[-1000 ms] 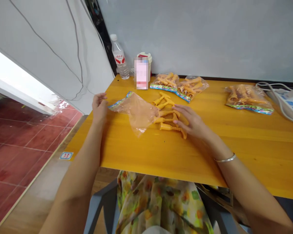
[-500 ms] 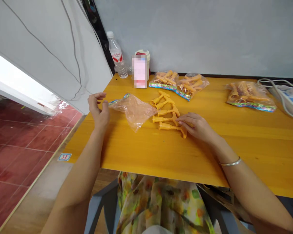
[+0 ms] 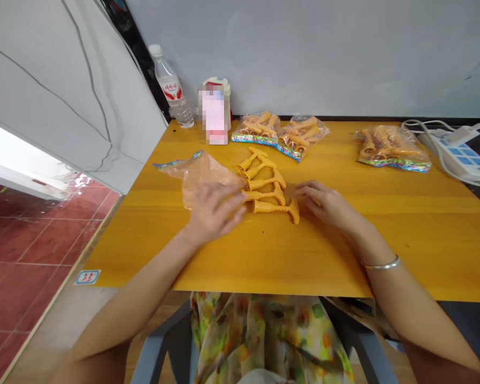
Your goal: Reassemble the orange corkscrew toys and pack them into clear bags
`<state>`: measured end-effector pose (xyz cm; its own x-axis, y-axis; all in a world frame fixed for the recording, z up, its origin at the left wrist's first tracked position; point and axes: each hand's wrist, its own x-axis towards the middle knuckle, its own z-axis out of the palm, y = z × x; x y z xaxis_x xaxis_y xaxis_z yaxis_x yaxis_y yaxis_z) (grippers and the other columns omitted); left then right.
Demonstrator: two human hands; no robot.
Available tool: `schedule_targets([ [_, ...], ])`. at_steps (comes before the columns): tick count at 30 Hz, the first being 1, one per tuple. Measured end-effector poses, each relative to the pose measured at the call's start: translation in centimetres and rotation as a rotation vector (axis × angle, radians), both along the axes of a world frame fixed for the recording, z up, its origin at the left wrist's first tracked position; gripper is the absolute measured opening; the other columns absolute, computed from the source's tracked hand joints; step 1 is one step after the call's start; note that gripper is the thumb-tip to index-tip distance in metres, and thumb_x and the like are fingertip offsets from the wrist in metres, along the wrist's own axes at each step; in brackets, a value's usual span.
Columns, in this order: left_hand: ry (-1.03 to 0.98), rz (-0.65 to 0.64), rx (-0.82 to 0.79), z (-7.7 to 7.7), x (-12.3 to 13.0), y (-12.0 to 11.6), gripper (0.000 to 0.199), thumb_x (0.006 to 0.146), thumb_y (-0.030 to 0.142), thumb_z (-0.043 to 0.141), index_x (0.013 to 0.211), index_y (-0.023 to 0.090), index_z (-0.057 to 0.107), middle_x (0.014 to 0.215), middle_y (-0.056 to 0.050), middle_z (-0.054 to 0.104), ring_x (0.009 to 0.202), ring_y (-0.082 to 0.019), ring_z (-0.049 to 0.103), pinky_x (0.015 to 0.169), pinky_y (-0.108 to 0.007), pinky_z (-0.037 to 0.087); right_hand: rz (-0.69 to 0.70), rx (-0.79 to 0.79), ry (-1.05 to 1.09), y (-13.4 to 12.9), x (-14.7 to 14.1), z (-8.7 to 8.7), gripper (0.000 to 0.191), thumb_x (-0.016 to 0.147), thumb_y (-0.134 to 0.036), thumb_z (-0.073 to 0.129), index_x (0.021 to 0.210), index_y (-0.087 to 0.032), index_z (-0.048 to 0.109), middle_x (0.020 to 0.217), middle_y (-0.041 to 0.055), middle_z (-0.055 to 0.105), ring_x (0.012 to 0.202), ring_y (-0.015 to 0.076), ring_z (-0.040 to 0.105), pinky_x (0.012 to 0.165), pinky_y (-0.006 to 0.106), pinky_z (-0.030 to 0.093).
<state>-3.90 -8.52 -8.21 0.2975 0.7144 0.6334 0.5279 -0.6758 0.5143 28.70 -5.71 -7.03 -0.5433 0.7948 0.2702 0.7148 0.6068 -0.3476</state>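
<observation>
Several orange T-shaped plastic pieces (image 3: 264,183) lie in a column at the middle of the table, their crossbars toward the right. My left hand (image 3: 214,210), blurred by motion, has its fingers spread over the near edge of a clear plastic bag (image 3: 202,173) with a colourful header, close to the left ends of the lower pieces. Nothing shows in its grasp. Just right of the nearest piece's crossbar, my right hand (image 3: 326,205) rests with bent fingers a little apart, holding nothing.
Two filled bags (image 3: 256,128) (image 3: 303,136) lie at the back, another filled bag (image 3: 394,148) at the right. A water bottle (image 3: 172,88), a cup with a blurred upright object (image 3: 215,114), and a power strip (image 3: 464,154) stand or lie along the wall.
My left hand has moved right, from beside the bag's header to over its near edge. My right hand has drawn slightly away from the pieces. The camera view has shifted.
</observation>
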Motion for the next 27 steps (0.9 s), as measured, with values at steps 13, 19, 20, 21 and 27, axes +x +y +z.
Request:
schedule_targets([
  [13, 0.402, 0.365, -0.217, 3.3, -8.4, 2.2, 0.071, 0.063, 0.045, 0.086, 0.124, 0.023, 0.058, 0.131, -0.014, 0.056, 0.128, -0.043, 0.044, 0.108, -0.059, 0.031, 0.253, -0.228, -0.128, -1.1, -0.6, -0.3, 0.030, 0.092, -0.013, 0.045, 0.104, -0.027, 0.069, 0.131, 0.0077, 0.061, 0.119, 0.0257, 0.062, 0.098, 0.044, 0.054],
  [19, 0.544, 0.474, -0.375, 3.1, -9.2, 2.5, 0.013, 0.089, 0.024, 0.050, 0.097, 0.019, 0.060, 0.098, -0.008, 0.065, 0.089, -0.024, 0.062, 0.076, -0.035, 0.046, 0.279, -0.297, -0.099, -1.5, -1.9, 1.0, 0.026, 0.099, -0.026, 0.043, 0.102, -0.027, 0.069, 0.123, 0.0075, 0.065, 0.109, 0.0252, 0.066, 0.091, 0.041, 0.055],
  [20, 0.497, 0.463, -0.381, 3.1, -9.1, 2.5, 0.012, 0.088, 0.021, 0.049, 0.094, 0.019, 0.058, 0.091, -0.006, 0.065, 0.082, -0.021, 0.061, 0.071, -0.032, 0.045, 0.287, -0.301, -0.081, -1.6, -2.2, 1.3, 0.026, 0.099, -0.027, 0.043, 0.104, -0.027, 0.068, 0.121, 0.0079, 0.065, 0.106, 0.0241, 0.067, 0.088, 0.039, 0.056],
  [21, 0.442, 0.439, -0.373, 3.1, -9.0, 2.5, 0.010, 0.086, 0.020, 0.049, 0.092, 0.019, 0.057, 0.085, -0.004, 0.064, 0.076, -0.019, 0.060, 0.068, -0.030, 0.043, 0.295, -0.306, -0.055, -1.7, -2.3, 1.5, 0.025, 0.100, -0.028, 0.043, 0.106, -0.026, 0.068, 0.119, 0.0083, 0.066, 0.103, 0.0227, 0.067, 0.086, 0.037, 0.056],
  [27, 0.094, 0.139, -0.457, 3.7, -7.5, 1.8, 0.012, 0.083, 0.025, 0.057, 0.090, 0.019, 0.048, 0.080, 0.001, 0.058, 0.064, -0.010, 0.056, 0.060, -0.022, 0.044, 0.332, -0.334, 0.224, -2.4, -1.9, 2.4, 0.018, 0.098, -0.026, 0.053, 0.115, -0.029, 0.060, 0.110, 0.0042, 0.068, 0.100, 0.0136, 0.066, 0.088, 0.024, 0.053],
])
